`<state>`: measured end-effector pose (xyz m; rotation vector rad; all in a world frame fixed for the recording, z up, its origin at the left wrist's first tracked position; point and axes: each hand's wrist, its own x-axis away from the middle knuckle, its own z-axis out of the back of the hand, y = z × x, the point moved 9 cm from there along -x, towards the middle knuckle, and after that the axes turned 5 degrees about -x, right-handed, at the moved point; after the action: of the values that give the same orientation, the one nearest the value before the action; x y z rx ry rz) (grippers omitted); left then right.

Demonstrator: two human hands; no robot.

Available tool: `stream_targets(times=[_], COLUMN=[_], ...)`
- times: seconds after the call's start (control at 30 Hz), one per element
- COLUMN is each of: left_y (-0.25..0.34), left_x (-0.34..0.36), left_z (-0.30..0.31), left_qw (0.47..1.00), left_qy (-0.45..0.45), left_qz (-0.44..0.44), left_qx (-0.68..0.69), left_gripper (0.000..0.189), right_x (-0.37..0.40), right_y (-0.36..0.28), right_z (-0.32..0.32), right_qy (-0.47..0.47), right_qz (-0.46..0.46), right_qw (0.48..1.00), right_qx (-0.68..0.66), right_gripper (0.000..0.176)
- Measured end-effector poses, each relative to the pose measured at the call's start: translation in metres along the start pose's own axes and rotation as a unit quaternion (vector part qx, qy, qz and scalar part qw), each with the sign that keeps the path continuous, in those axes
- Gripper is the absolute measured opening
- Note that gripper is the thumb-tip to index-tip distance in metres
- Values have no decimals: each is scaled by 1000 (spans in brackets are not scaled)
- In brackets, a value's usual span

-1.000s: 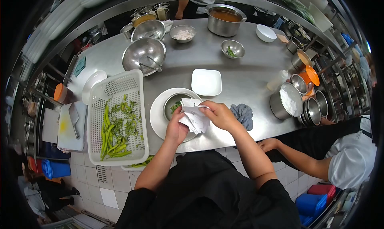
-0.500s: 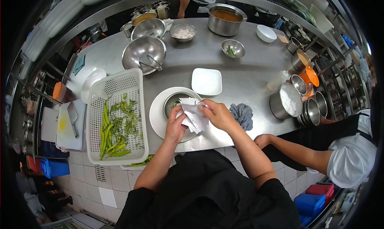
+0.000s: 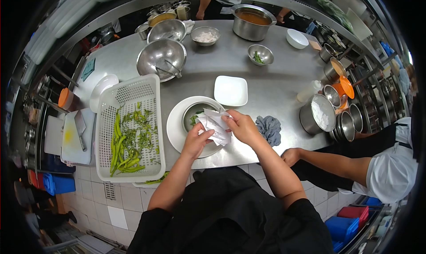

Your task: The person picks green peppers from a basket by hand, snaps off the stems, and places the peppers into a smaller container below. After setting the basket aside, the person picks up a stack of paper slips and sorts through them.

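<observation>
Several white paper slips (image 3: pixel 214 124) are held between my two hands, above a large white plate (image 3: pixel 174 134). My left hand (image 3: pixel 196 140) pinches their left side between thumb and fingers. On the upper right, my right hand (image 3: pixel 242 126) grips the same slips. Under them a metal bowl (image 3: pixel 187 116) with some green pieces stands on the plate, partly hidden by the paper. An empty white square dish (image 3: pixel 230 90) lies just beyond. To the right of my right hand is a crumpled grey cloth (image 3: pixel 268 130).
At left stands a white perforated basket (image 3: pixel 103 134) with green chillies (image 3: pixel 117 149). A knife (image 3: pixel 80 129) rests on a cutting board (image 3: pixel 71 149). Steel bowls (image 3: pixel 162 58) and a soup pot (image 3: pixel 250 29) stand farther back. A co-worker's arm (image 3: pixel 328 163) reaches in from the right beside a pot of white powder (image 3: pixel 319 114).
The paper slips have shifted and spread differently between my fingers. Both hands stay in nearly the same place. Another person's hand now shows beside the soup pot at the back.
</observation>
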<state>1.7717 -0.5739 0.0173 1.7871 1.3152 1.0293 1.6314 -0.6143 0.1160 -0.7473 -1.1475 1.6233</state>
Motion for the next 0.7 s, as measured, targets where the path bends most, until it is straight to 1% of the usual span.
stream_targets(times=[0.13, 0.2, 0.3, 0.43, 0.5, 0.53, 0.6, 0.63, 0.67, 0.7], left_y=[6, 3, 0, 4, 0, 0, -1, 2, 4, 6], left_x=[2, 0, -2, 0, -2, -2, -3, -2, -1, 0], left_z=[3, 5, 8, 6, 10, 10, 11, 10, 9, 7], left_qw=[999, 997, 997, 996, 992, 992, 993, 992, 990, 987], left_qy=[-1, -27, -38, -20, 3, 3, 10, 10, 10, 9], left_qz=[4, -8, -16, -5, 21, 21, 24, 23, 23, 23], left_qx=[35, 67, 71, 89, 126, 127, 119, 120, 139, 158], left_gripper=[31, 30, 30, 29, 32, 32, 37, 37, 37, 39], right_x=[3, 5, 4, 7, 8, 9, 15, 16, 16, 18], right_y=[-6, -14, -12, -22, -17, -13, -23, -21, -20, -25], right_z=[-3, -5, -7, -5, -11, -12, -21, -25, -26, -27], right_qy=[-10, -11, -21, -14, -44, -45, -64, -98, -99, -95], right_qz=[13, 62, 78, 67, 63, 63, 167, 153, 153, 193], right_qw=[1000, 998, 996, 996, 994, 994, 979, 975, 975, 964], right_qx=[-1, 12, 45, 56, 82, 83, 102, 126, 127, 154], right_gripper=[26, 24, 25, 23, 27, 27, 39, 52, 52, 55])
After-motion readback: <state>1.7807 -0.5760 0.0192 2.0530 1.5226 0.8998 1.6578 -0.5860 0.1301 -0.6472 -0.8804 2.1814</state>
